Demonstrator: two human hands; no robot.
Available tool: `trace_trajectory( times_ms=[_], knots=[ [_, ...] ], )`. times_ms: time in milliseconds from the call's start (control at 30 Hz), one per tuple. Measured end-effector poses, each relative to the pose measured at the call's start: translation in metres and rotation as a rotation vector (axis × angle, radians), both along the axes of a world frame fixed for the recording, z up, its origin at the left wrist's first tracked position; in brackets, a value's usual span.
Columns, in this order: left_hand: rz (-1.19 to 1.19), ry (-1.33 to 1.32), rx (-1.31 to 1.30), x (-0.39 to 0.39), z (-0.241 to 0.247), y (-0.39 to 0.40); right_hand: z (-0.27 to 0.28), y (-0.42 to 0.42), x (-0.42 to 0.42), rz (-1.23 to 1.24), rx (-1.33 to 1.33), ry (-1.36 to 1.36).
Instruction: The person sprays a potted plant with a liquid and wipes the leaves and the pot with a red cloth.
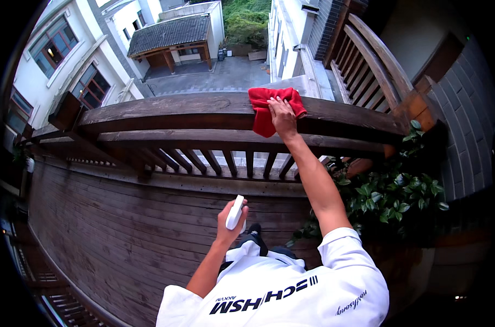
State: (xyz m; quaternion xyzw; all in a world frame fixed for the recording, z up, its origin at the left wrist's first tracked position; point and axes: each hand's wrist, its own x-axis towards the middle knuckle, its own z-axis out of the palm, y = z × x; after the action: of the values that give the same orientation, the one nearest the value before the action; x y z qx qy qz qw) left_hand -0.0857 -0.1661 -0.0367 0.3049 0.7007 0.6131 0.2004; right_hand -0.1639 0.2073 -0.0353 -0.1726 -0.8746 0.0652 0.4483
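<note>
My right hand (283, 116) lies palm down on a folded red cloth (264, 118), pressing it on the top of a dark wooden handrail (169, 105). Part of the cloth hangs over the rail's near side. Lower down, in front of my body, my left hand (232, 220) grips a white object (234, 212) that looks like the head of a spray bottle; most of its lower part is hidden by the hand. That object is held above the plank floor, apart from the rail.
Below the handrail run a second rail (231, 136) and upright balusters. A leafy plant (388, 198) stands at the right, by a grey brick wall (464, 122). Wooden floorboards (120, 229) stretch left. Past the railing, a paved courtyard (235, 75) lies far below.
</note>
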Motion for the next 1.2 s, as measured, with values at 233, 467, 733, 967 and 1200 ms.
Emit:
trace_trajectory(
  times_ms=[233, 467, 733, 967, 1200],
  knots=[
    [-0.118, 0.092, 0.379, -0.09, 0.127, 0.072, 0.016, -0.007, 0.048, 0.161, -1.145, 0.852],
    [-0.457, 0.069, 0.342, -0.207, 0.171, 0.208, 0.038, -0.118, 0.179, 0.809, -1.457, 0.995],
    [-0.712, 0.069, 0.255, -0.268, 0.126, 0.313, 0.031, -0.192, 0.243, 0.844, -1.536, 1.163],
    [-0.801, 0.191, 0.068, -0.275, 0.116, 0.308, 0.071, -0.213, 0.273, 0.479, -1.063, 0.817],
    [-0.575, 0.202, 0.078, -0.265, 0.09, 0.282, 0.072, -0.219, 0.306, 0.22, -0.982, 0.633]
  ],
)
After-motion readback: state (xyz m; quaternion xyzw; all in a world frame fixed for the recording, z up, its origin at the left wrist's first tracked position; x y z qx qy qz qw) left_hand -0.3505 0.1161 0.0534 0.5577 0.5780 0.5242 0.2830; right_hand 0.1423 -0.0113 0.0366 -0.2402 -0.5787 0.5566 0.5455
